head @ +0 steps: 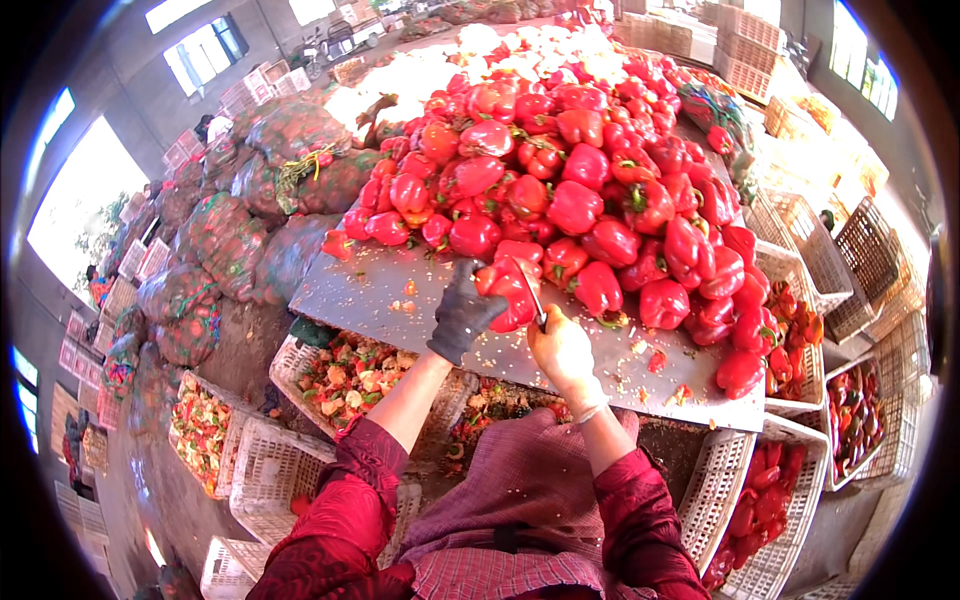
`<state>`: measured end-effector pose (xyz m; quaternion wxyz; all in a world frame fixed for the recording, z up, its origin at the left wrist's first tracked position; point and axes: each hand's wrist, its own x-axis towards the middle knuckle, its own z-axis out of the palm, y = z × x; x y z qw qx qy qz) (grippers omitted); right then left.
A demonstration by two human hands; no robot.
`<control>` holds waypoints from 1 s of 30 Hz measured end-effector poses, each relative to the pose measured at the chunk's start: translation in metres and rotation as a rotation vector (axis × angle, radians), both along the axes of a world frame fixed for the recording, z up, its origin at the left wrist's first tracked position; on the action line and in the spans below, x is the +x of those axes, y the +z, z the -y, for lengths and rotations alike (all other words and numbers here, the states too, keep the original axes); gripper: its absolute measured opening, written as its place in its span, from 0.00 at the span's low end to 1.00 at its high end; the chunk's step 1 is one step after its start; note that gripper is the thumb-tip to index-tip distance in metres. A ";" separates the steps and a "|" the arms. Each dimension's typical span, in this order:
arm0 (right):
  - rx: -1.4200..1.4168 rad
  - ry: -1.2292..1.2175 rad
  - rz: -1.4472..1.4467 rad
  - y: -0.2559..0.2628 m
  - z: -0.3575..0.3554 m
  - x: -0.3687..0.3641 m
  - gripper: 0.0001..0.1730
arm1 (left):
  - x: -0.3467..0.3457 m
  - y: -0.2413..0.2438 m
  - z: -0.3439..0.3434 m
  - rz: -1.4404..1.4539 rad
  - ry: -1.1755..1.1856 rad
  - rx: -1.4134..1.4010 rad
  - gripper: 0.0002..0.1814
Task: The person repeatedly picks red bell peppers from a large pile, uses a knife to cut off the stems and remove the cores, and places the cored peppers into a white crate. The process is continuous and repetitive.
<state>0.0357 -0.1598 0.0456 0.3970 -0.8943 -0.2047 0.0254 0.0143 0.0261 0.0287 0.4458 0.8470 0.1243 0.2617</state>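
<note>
My left hand, in a dark grey glove, grips a red bell pepper just above the metal tabletop. My bare right hand is closed around the dark handle of a knife. Its blade points up and away from me and lies against the right side of the pepper; how deep it sits in the flesh I cannot tell. Beyond both hands rises a large heap of red bell peppers, some with green stems. Seeds and small pepper scraps are scattered over the metal around my hands.
Below the table's near edge, a crate contains pepper cores and trimmings. At right stand plastic crates of red peppers. Filled mesh sacks are piled at left. An uncovered crate stands near my left arm.
</note>
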 end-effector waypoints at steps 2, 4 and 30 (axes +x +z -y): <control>-0.064 0.065 -0.036 -0.034 -0.001 -0.005 0.14 | -0.013 0.009 -0.017 0.148 -0.096 -0.532 0.24; -0.080 0.128 -0.205 -0.053 0.007 -0.018 0.16 | -0.020 0.022 -0.034 0.292 -0.098 -0.733 0.23; 0.825 -0.125 -0.736 -0.051 -0.035 0.090 0.07 | -0.043 -0.011 -0.088 0.660 -0.109 -1.294 0.23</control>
